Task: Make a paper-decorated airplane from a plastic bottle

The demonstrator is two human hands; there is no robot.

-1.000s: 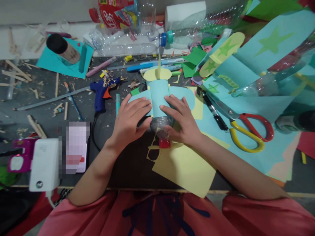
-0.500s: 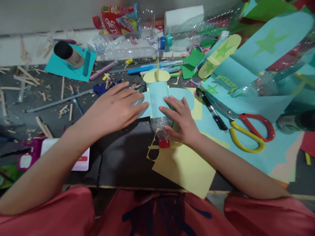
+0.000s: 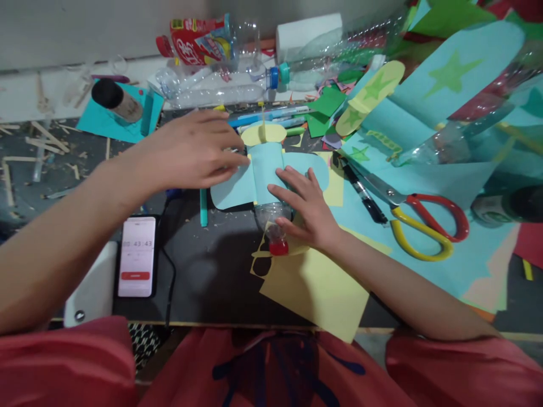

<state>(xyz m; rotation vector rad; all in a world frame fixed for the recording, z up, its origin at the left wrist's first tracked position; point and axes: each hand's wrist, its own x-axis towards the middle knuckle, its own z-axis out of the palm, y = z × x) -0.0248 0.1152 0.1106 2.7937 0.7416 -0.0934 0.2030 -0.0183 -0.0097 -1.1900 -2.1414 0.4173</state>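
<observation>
A: How is the right hand [image 3: 311,210] set?

B: Palm down, fingers spread well apart, their tips on the blue paper [image 3: 266,172] wrapped round a bottle [image 3: 274,212]. The thumb lies by the bottle's neck. It rests on top more than it clasps.

A: And its arm?

B: The forearm slants in from the lower right, wrist nearly straight.

A: What about the left hand [image 3: 203,150]?

B: Back upward, fingers loosely bent and pointing across to the right, tips close by the left edge of the wrapping. I can't make out whether they touch it, or whether anything is under that palm. Its forearm comes in long and slanting from the left.

A: Where does the bottle lie?

B: On the dark table [image 3: 203,271], in front of the person, red cap [image 3: 279,247] toward the body. A blue left wing [image 3: 233,189] and right wing [image 3: 301,161] stick out, with a yellow tail [image 3: 254,134] at the far end.

A: Farther out?

B: A yellow sheet [image 3: 314,294] nearer the person, a black marker [image 3: 362,189] and scissors [image 3: 424,226] to the right, a phone [image 3: 137,257] to the left.
</observation>
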